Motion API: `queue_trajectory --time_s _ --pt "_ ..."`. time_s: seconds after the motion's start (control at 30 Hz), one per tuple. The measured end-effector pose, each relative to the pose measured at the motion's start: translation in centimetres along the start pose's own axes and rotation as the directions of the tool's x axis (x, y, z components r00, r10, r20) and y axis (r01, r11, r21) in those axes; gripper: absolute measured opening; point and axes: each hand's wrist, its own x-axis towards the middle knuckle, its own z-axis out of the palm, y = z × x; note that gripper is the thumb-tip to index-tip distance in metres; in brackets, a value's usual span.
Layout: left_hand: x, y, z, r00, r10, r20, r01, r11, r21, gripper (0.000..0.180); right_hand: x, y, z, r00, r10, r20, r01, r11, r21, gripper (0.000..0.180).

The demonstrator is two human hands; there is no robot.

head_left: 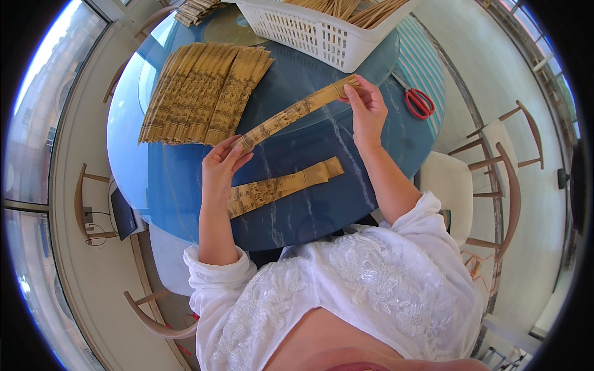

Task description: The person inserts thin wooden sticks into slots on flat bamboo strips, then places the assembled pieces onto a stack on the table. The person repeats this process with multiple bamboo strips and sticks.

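Nearest the body, a second paper sleeve (281, 185) lay flat on the blue round table (161, 179), partly under the left forearm, long axis running near-left to far-right, untouched.

Just beyond it, the left hand (221, 166) was closed in a pinch on the near-left end of the held paper sleeve (294, 114). That strip was raised off the table and stretched taut between both hands, its long axis on the same diagonal, near-left to far-right, roughly parallel to the one lying flat.

The right hand (366, 108) gripped the far-right end, fingers curled over the top edge. So each hand had one end; the strip's middle sat about even between them, neither hand nearer.

Far left of the held strip, a fanned stack of sleeves (201, 93) lay flat, nearer the left hand. Red-handled scissors (418, 102) sat just right of the right hand, apart from it. Farthest out, a white plastic basket (322, 34) held more strips, beyond the right hand.
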Motion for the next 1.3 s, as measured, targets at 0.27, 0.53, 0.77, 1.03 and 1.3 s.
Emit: queue_trajectory --time_s 0.27,0.53,0.77,1.03,1.3 --pt "0.5 -0.4 -0.7 0.996 -0.007 0.091 0.011 0.999 -0.037 0.033 -0.2 -0.2 0.0 0.999 0.032 -0.027 -0.034 0.997 -0.063 0.024" --pt "0.3 -0.1 -0.9 0.991 0.051 0.125 -0.041 0.995 -0.086 0.032 -0.3 0.4 0.1 0.998 0.060 0.013 -0.060 0.998 -0.033 0.030" --pt "-0.4 0.9 -1.1 0.911 -0.222 0.347 0.195 0.974 0.113 0.025 1.0 0.7 -0.9 0.987 0.153 -0.039 -0.145 0.977 0.155 0.029" --pt "-0.9 1.9 -1.0 0.936 -0.188 0.297 0.179 0.982 0.058 0.026 1.0 0.8 -0.9 0.983 0.183 -0.003 -0.182 0.979 0.094 0.027" --pt "-0.6 1.0 -1.2 0.986 -0.075 0.151 0.072 0.997 0.028 0.024 0.5 -0.1 0.2 0.979 0.202 -0.020 -0.198 0.971 0.136 0.035"
